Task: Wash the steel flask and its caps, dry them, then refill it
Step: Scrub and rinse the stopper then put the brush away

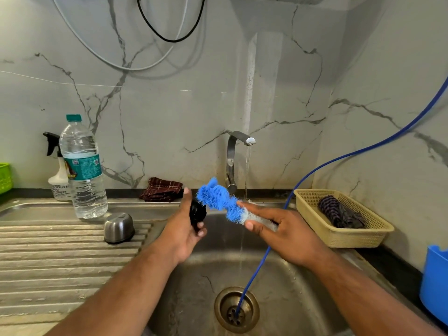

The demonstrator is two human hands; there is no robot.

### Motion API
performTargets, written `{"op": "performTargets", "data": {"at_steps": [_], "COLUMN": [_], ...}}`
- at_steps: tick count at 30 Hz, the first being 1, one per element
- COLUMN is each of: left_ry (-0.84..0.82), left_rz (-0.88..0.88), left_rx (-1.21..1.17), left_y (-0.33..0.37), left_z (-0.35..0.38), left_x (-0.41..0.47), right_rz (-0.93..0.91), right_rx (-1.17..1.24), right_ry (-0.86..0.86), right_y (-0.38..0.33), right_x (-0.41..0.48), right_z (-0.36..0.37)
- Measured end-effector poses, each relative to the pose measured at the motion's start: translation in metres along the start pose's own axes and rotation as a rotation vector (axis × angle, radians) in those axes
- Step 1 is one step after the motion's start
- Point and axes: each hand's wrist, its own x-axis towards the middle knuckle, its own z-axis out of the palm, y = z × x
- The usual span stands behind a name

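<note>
The sink [194,275] catches a thin stream from the tap [234,161]. The basket [344,238] holds a dark striped cloth [339,212]. The water bottle [83,170] is mostly full, its label unreadable. The spray bottle [59,180] reads "SPRAYE". Over the sink, the left hand [181,229] grips the black cap [197,213] and the right hand [283,229] holds the brush [218,200] beside it. The steel cap [118,227] sits on the drainboard [60,258].

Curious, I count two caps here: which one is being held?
The black cap, gripped in the left hand beside the blue brush. The steel cap stands alone, dome up, on the ribbed drainboard.
</note>
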Motion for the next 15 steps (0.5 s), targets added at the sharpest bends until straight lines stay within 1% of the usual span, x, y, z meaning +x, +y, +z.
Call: {"op": "performTargets", "data": {"at_steps": [3,6,10,13,15], "left_ry": [-0.02,-0.004,-0.051,-0.078,-0.046], "left_rz": [-0.045,-0.064,-0.053,-0.048,-0.034], "left_rx": [-0.125,-0.198,-0.305,-0.283,-0.174], "left_y": [0.0,0.001,0.005,0.005,0.003], "left_z": [0.002,0.002,0.005,0.008,0.009], "left_x": [-0.007,-0.007,-0.013,-0.014,-0.014], "right_rz": [-0.007,0.037,-0.012,0.018,0.017], "right_rx": [-0.039,-0.07,-0.034,-0.023,-0.027], "right_ry": [-0.038,0.004,-0.032,0.019,0.02], "right_y": [-0.001,0.001,-0.001,0.001,0.002], "right_x": [0.0,0.002,0.0,0.004,0.004], "right_z": [0.003,0.006,0.009,0.012,0.014]}}
